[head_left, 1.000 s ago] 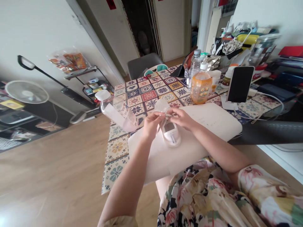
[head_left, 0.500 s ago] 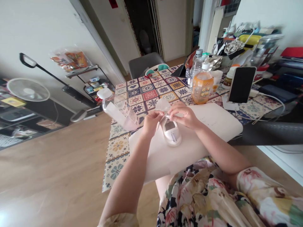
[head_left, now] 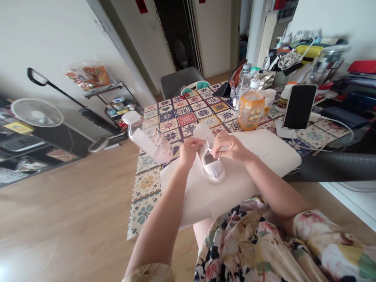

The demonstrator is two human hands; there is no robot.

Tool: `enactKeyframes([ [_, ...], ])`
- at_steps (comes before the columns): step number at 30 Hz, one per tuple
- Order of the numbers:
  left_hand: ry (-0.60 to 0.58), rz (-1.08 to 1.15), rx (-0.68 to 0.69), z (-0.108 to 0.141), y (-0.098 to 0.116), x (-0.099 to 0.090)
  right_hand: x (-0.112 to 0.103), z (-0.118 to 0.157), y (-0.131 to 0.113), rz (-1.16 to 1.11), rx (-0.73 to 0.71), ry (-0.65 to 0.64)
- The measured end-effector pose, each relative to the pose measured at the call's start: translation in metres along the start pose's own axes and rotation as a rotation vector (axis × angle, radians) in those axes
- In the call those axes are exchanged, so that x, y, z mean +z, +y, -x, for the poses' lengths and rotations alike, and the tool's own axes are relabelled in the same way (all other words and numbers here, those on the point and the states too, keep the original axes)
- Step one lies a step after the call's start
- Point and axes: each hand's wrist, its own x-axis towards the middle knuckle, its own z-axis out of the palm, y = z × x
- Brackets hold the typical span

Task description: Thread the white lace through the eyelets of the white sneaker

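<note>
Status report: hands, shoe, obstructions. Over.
Left hand, right hand: fingers pinching laces. White shoe on pale mat, heel nearest wearer. Clear bottle left, orange bottle beyond right hand; neither blocks the shoe.

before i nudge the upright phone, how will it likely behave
The phone would probably tip if pushed near its top, since it stands tall on a low white stand. It should feel stiff, being a flat slab, and its smooth-looking dark front may be slippery.
</note>
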Motion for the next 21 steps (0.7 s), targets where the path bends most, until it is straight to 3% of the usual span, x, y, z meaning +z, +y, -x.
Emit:
enactKeyframes([
  [4,0.000,0.012,0.018,0.001,-0.001,-0.002,-0.001,0.000,-0.003,0.024,0.010,-0.020],
  [8,-0.041,0.058,0.086,0.005,0.006,-0.013,0.002,-0.002,-0.002,0.141,0.030,0.039],
  [10,-0.101,0.045,0.142,0.008,0.012,-0.020,0.003,-0.003,0.000,0.180,0.048,0.067],
  [13,-0.308,-0.075,0.220,0.012,0.022,-0.027,0.003,-0.004,0.001,0.141,0.096,0.072],
  [15,-0.392,-0.149,0.260,0.013,0.026,-0.028,0.000,-0.003,-0.002,-0.016,0.152,0.049],
  [17,-0.398,-0.187,0.280,0.014,0.027,-0.027,-0.004,0.000,-0.005,-0.308,0.135,0.026],
  [21,-0.365,-0.195,0.290,0.015,0.025,-0.022,-0.012,0.005,-0.006,-0.875,-0.103,-0.005],
])
